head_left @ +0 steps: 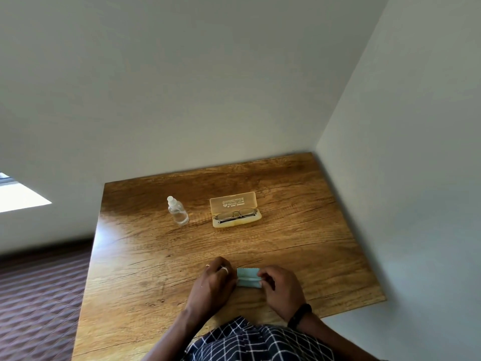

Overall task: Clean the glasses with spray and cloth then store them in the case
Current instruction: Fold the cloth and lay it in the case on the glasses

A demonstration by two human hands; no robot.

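Glasses (235, 214) lie folded in the lower half of an open, pale yellow case (233, 201) at the far centre of a wooden table (312, 243). Their long axis runs L-R across the view, w/ the right end angled slightly toward the back wall. The case follows the same line. Its lid is hinged open on the far side, and the print inside it reads upside down from the wearer's side.

Well apart from the case, near the table's front edge, a small light-blue cloth (247, 277) lies folded on the wood, long axis also L-R, a crease running along its length. The left hand (214, 278), fingers curled, grips the cloth's left end. A ring (225, 269) shows on one finger. The right hand (279, 285) pinches the cloth's right end btwn thumb and curled fingers, w/ a dark wristband (299, 315) on that wrist.

Left of the case, near but not touching it, a clear spray bottle (178, 211) stands on its base, white cap on top. The table sits in a corner of pale walls. A striped carpet (39, 295) shows at lower left and a dark checked garment (255, 342) at the bottom edge.
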